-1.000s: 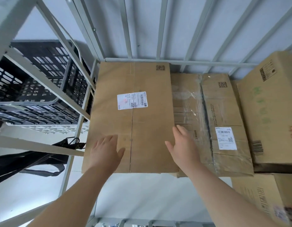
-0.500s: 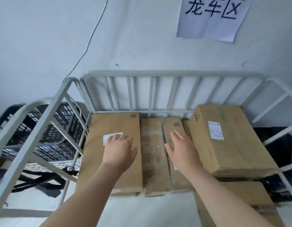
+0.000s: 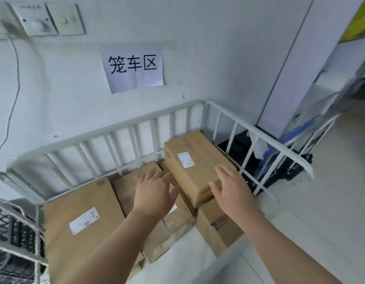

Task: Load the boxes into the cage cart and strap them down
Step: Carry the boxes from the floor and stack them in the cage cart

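Note:
Several brown cardboard boxes lie inside the white metal cage cart (image 3: 108, 132). A wide flat box (image 3: 79, 214) with a white label fills the left side. A taped box (image 3: 132, 187) lies in the middle. On the right, an upper box (image 3: 189, 160) with a white label rests on a lower box (image 3: 218, 228). My left hand (image 3: 153, 193) hovers over the middle box with fingers spread and holds nothing. My right hand (image 3: 230, 189) is at the near right corner of the upper box, fingers straight; contact is unclear.
A paper sign (image 3: 134, 68) with Chinese characters hangs on the white wall above the cart. A black plastic crate (image 3: 15, 232) stands outside the cart's left rail. Dark and blue items (image 3: 265, 158) lie beyond the right rail. Wall switches (image 3: 48, 19) sit top left.
The view has swung up and to the right. Both hands have shifted right, from the flat left box and middle box toward the stacked boxes on the right.

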Action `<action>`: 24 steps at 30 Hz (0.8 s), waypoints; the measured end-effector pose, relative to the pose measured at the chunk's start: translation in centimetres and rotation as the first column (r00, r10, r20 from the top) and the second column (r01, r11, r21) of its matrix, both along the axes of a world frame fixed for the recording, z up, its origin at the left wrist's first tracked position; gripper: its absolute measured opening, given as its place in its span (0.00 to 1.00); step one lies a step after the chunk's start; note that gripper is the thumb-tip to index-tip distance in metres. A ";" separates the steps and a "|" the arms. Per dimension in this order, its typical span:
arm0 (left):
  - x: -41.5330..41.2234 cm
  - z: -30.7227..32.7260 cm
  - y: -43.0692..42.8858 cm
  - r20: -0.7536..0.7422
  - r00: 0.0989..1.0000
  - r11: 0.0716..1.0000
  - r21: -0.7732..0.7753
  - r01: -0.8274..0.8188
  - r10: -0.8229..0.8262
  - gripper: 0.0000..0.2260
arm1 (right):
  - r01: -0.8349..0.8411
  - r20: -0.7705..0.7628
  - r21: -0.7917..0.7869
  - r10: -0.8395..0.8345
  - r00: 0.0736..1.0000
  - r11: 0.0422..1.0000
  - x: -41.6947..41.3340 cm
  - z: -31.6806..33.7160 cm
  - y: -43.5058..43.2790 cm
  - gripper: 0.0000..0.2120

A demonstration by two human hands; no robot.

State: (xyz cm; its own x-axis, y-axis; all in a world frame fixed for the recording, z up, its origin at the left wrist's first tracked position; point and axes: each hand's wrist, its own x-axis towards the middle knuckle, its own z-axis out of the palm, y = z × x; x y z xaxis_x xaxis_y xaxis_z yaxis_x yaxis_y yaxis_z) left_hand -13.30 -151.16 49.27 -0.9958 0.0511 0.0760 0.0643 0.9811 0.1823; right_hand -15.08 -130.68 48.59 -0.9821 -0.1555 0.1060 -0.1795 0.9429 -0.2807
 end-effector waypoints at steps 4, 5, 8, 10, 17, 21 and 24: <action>2.3 1.4 4.9 0.000 0.980 0.980 -0.006 0.199 -0.199 0.18 | 0.198 0.004 -0.031 -0.198 0.980 0.980 6.3 1.1 4.7 0.26; 2.9 1.6 6.1 0.001 0.968 0.968 -0.003 0.251 -0.251 0.18 | 0.247 0.006 -0.035 -0.247 0.969 0.968 8.0 1.3 5.8 0.26; 5.2 2.1 10.5 0.024 0.914 0.915 0.024 0.403 -0.404 0.19 | 0.386 0.013 -0.037 -0.386 0.922 0.922 13.7 1.3 9.2 0.25; 7.1 2.5 14.0 0.034 0.863 0.863 0.029 0.504 -0.505 0.18 | 0.484 0.015 -0.042 -0.484 0.875 0.874 17.9 1.3 11.5 0.24; 15.9 3.0 28.4 0.022 0.598 0.597 -0.022 0.802 -0.801 0.21 | 0.780 0.009 -0.067 -0.781 0.624 0.622 33.1 1.1 21.0 0.26; 23.1 2.3 37.8 0.017 0.401 0.399 -0.071 0.914 -0.916 0.21 | 0.900 0.006 -0.115 -0.906 0.424 0.420 42.9 0.7 26.7 0.24; 29.5 1.2 45.1 -0.002 0.272 0.272 -0.083 0.959 -0.962 0.18 | 0.953 0.014 -0.089 -0.956 0.293 0.291 50.9 0.8 30.8 0.23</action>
